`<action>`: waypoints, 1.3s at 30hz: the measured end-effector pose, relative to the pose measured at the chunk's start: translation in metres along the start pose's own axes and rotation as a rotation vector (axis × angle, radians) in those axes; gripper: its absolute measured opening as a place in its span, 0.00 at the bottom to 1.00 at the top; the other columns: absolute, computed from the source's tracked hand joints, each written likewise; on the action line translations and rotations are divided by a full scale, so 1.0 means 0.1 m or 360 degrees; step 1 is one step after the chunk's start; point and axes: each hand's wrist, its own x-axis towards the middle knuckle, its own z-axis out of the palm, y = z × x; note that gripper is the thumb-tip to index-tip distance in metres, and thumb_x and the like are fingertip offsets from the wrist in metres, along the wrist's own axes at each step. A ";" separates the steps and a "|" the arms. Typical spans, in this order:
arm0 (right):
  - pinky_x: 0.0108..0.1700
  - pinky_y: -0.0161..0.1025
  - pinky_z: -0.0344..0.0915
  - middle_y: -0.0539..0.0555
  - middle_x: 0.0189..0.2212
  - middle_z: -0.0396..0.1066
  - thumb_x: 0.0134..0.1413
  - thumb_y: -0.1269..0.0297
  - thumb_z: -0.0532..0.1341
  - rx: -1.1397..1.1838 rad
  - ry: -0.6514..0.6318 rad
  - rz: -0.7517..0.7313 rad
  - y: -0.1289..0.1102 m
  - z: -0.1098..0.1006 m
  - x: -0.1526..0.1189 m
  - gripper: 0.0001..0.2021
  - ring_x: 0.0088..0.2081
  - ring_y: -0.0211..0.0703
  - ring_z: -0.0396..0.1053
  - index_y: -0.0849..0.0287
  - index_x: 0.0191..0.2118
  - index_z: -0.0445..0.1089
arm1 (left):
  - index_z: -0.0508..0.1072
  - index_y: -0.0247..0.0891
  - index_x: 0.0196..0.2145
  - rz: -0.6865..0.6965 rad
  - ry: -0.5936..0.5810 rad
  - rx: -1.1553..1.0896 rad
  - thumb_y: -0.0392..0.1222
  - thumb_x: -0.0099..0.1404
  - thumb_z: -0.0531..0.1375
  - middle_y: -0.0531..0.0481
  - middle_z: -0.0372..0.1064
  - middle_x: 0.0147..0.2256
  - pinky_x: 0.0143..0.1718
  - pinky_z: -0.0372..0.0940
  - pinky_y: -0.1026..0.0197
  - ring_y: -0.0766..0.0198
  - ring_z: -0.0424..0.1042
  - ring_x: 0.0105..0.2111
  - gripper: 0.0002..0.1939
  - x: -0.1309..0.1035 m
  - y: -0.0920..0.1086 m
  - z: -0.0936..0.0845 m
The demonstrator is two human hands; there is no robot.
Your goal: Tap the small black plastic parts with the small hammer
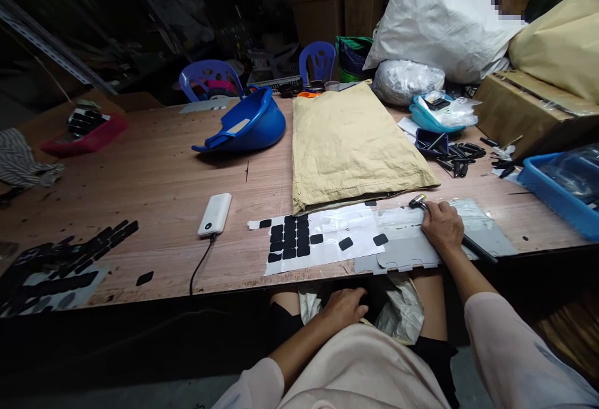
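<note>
Left hand [345, 307] on lap bag [402, 315], right hand [442, 225] gripping tool [468, 244], no legible writing

Right hand [442, 225]: extended forward at right, palm down, fingers curled loosely, knuckles facing up. Forearm bare, running back and rightward to a pale sleeve at the near right edge. Left hand [345, 307]: held low and near at centre, below the level of the right hand, palm down, fingers bent forward. Left forearm bare, angled toward the near left, sleeve at elbow.
</note>
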 end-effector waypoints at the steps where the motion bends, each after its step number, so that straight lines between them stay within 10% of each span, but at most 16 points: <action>1: 0.37 0.42 0.45 0.61 0.40 0.70 0.68 0.63 0.55 -0.0010 0.0001 0.0000 0.00 0.00 0.00 0.16 0.38 0.47 0.58 0.60 0.52 0.78 | 0.80 0.43 0.57 0.0142 0.0005 -0.0021 0.44 0.70 0.61 0.42 0.82 0.52 0.54 0.70 0.51 0.48 0.80 0.52 0.20 -0.04 0.08 -0.08; 6: 0.37 0.43 0.44 0.61 0.40 0.69 0.68 0.63 0.55 -0.0062 -0.0018 0.0001 0.00 0.01 -0.01 0.16 0.39 0.48 0.58 0.60 0.52 0.77 | 0.83 0.40 0.51 0.0485 0.0203 -0.0391 0.47 0.72 0.60 0.47 0.84 0.44 0.43 0.70 0.60 0.59 0.79 0.39 0.17 0.09 0.46 -0.74; 12: 0.37 0.42 0.44 0.60 0.39 0.69 0.67 0.63 0.55 -0.0052 0.0002 -0.0021 0.01 0.02 -0.01 0.15 0.38 0.47 0.57 0.59 0.51 0.77 | 0.78 0.38 0.60 0.0081 0.0768 -0.0137 0.42 0.75 0.57 0.45 0.83 0.42 0.44 0.70 0.57 0.55 0.79 0.41 0.20 0.85 0.60 -1.56; 17: 0.37 0.42 0.44 0.60 0.38 0.69 0.67 0.64 0.56 -0.0052 0.0016 -0.0009 0.01 0.04 -0.02 0.14 0.37 0.47 0.57 0.59 0.49 0.77 | 0.76 0.47 0.62 -0.0103 0.0919 0.0191 0.39 0.76 0.56 0.45 0.81 0.52 0.52 0.71 0.53 0.50 0.78 0.52 0.21 1.18 0.62 -1.90; 39: 0.38 0.42 0.49 0.60 0.41 0.70 0.67 0.64 0.57 -0.0026 -0.0084 0.0061 -0.06 -0.01 -0.03 0.14 0.41 0.49 0.60 0.58 0.50 0.77 | 0.84 0.40 0.46 -0.0141 0.0967 0.0559 0.49 0.71 0.62 0.39 0.80 0.48 0.49 0.70 0.54 0.48 0.77 0.52 0.14 1.61 0.93 -1.92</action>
